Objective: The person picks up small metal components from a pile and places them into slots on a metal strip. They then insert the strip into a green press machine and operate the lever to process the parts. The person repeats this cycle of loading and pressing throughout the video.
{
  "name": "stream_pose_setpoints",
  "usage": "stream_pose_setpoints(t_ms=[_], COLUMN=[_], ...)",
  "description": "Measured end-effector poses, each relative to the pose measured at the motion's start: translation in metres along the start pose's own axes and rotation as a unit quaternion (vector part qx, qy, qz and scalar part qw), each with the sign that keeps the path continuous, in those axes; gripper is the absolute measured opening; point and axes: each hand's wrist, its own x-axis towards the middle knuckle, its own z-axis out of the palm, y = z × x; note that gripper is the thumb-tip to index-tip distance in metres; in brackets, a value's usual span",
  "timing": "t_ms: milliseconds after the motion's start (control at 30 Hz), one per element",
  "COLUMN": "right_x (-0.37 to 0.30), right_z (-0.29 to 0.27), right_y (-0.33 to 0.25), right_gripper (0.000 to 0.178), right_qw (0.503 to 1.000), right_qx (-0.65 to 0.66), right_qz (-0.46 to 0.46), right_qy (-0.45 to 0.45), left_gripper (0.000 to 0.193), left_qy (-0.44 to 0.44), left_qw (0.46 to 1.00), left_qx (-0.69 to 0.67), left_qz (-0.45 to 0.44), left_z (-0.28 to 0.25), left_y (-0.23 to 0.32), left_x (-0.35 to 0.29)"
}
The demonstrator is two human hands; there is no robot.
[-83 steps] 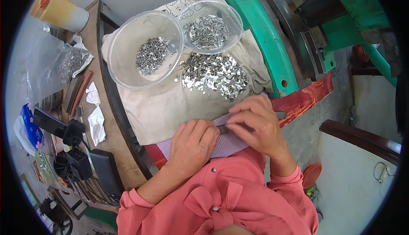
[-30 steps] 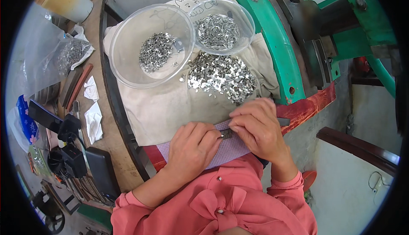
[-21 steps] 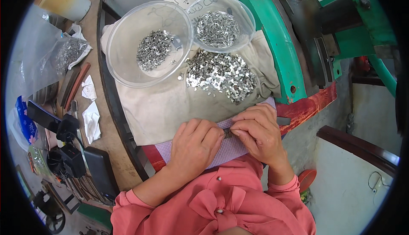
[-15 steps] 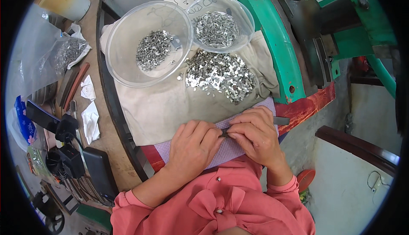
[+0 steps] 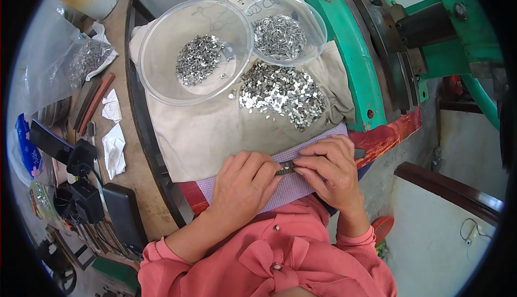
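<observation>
Both hands grip a narrow dark metal bar over the purple checked cloth. My left hand is closed round its left end. My right hand pinches it farther right, with thumb and fingertips on it. A short notched stretch with small bright bits shows between the fingertips; the fingers hide much of the rest. A dark end sticks out past my right hand. Just beyond the hands, a heap of small flat metal pieces lies on the beige cloth.
Behind the heap stand a large clear bowl of small metal pieces and a smaller clear bowl of thin metal slivers. A green machine rises at the right. The left-hand bench carries files, white paper and a black phone holder.
My fingertips have drawn slightly apart, and more of the bar shows between them. My right hand has shifted a little to the right. The view has shifted slightly.
</observation>
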Motion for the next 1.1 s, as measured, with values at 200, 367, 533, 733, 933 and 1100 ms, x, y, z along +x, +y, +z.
stream_pose_setpoints(t_ms=[200,367,533,733,933,1100], right_x=[-0.001,0.002,0.003,0.007,0.021,0.030], right_z=[0.002,0.000,0.000,-0.005,-0.009,-0.007], right_y=[-0.002,-0.005,-0.005,-0.007,-0.018,-0.019], right_gripper=[0.022,0.022,0.021,0.016,0.009,0.009], right_qw=[0.999,0.998,0.996,0.994,0.976,0.968], right_qx=[-0.028,-0.037,-0.073,-0.084,-0.152,-0.154], right_qz=[-0.018,-0.034,-0.051,-0.064,-0.127,-0.166], right_qy=[-0.012,-0.035,-0.031,-0.034,-0.086,-0.105], left_gripper=[0.021,0.019,0.019,0.030,0.035,0.033], left_qy=[0.006,0.011,0.008,0.012,0.021,0.019], left_qw=[1.000,1.000,1.000,1.000,0.999,0.999], left_qx=[0.004,0.014,0.025,-0.013,0.006,0.018], left_qz=[0.000,-0.002,0.006,-0.012,-0.026,-0.024], left_z=[0.003,0.007,0.006,-0.003,-0.018,-0.022], left_y=[0.001,0.000,0.001,0.002,-0.005,-0.007], left_x=[0.003,0.003,0.004,-0.003,-0.013,-0.016])
